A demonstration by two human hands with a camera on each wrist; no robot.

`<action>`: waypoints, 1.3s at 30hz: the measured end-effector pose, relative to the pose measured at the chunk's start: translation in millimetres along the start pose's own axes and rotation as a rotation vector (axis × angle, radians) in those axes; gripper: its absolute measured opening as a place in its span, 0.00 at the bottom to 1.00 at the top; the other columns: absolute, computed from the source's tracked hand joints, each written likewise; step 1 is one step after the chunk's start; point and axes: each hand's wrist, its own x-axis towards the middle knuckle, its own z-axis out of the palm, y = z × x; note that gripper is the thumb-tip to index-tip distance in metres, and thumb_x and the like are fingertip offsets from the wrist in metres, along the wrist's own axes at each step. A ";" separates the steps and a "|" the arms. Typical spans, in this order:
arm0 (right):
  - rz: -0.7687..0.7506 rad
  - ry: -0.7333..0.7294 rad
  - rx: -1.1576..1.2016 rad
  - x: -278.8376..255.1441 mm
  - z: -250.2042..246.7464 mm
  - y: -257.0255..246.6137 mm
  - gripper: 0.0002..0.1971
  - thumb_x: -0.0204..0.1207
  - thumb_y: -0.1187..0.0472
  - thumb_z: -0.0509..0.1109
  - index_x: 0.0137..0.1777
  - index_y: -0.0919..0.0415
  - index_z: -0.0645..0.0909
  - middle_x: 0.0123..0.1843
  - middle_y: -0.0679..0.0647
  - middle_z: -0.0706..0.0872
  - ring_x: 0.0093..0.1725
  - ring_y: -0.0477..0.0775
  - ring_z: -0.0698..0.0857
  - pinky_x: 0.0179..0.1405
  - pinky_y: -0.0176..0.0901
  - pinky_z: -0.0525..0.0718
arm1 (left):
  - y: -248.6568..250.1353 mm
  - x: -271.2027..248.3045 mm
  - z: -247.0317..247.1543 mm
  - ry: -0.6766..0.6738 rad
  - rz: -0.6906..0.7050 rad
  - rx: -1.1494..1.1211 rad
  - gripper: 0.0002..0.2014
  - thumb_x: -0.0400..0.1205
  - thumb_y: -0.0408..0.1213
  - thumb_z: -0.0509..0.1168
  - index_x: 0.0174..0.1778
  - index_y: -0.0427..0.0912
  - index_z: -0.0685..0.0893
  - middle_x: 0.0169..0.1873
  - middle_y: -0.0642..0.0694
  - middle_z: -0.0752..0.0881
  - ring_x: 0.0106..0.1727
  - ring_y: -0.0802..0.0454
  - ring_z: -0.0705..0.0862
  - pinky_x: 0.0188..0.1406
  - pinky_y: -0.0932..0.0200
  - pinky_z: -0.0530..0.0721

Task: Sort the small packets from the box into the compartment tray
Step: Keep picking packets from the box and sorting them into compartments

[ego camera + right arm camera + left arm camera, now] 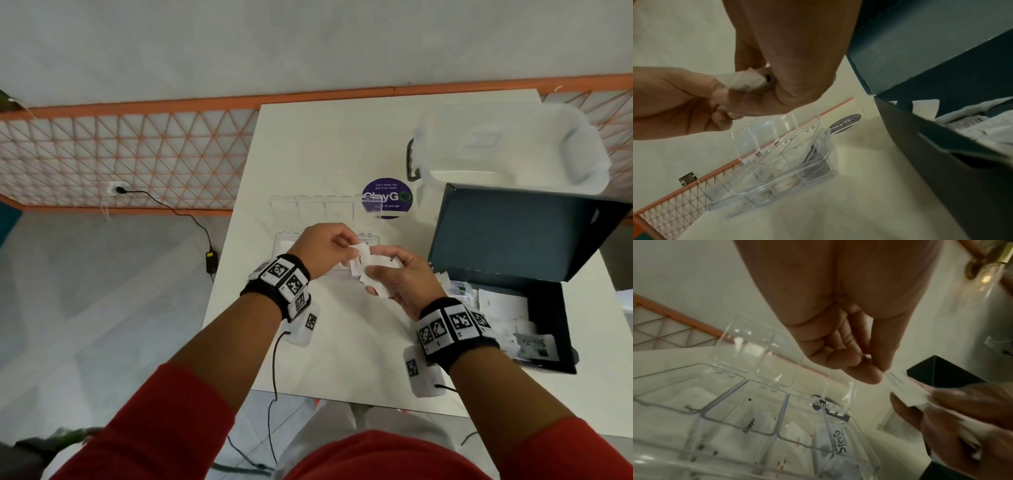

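A white table (308, 144) stood by an orange lattice barrier (137, 150). The dark box (548, 308), still holding packets, lay at three o'clock. The clear compartment tray (725, 402), lids up, sat directly beneath the hands. The right hand (404, 284) clutched a bundle of packets (373, 270); the left hand (325, 246) pinched one packet's end (900, 384), its long axis running nine to three.
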 end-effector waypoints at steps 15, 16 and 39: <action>0.013 0.002 -0.021 5.3 31.5 2.2 0.07 0.76 0.71 0.76 0.52 0.64 0.88 0.42 0.60 0.93 0.37 0.56 0.91 0.33 0.46 0.90 | -14.8 -8.9 -13.0 0.116 -0.067 -0.149 0.08 0.74 0.32 0.73 0.34 0.47 0.82 0.30 0.48 0.88 0.33 0.47 0.89 0.37 0.52 0.89; 0.020 0.010 -0.020 6.6 33.7 2.3 0.06 0.76 0.70 0.76 0.51 0.64 0.88 0.42 0.60 0.92 0.37 0.56 0.91 0.33 0.46 0.90 | -16.0 -8.9 -14.4 0.134 -0.069 -0.140 0.08 0.73 0.32 0.74 0.34 0.48 0.82 0.28 0.50 0.88 0.32 0.51 0.88 0.38 0.54 0.87; 0.041 0.093 -0.062 13.3 31.7 1.4 0.03 0.74 0.70 0.77 0.41 0.64 0.88 0.41 0.60 0.91 0.35 0.57 0.90 0.31 0.45 0.88 | -58.0 20.2 -56.6 0.122 -0.069 0.321 0.09 0.77 0.28 0.69 0.42 0.49 0.83 0.42 0.52 0.84 0.37 0.55 0.86 0.37 0.68 0.80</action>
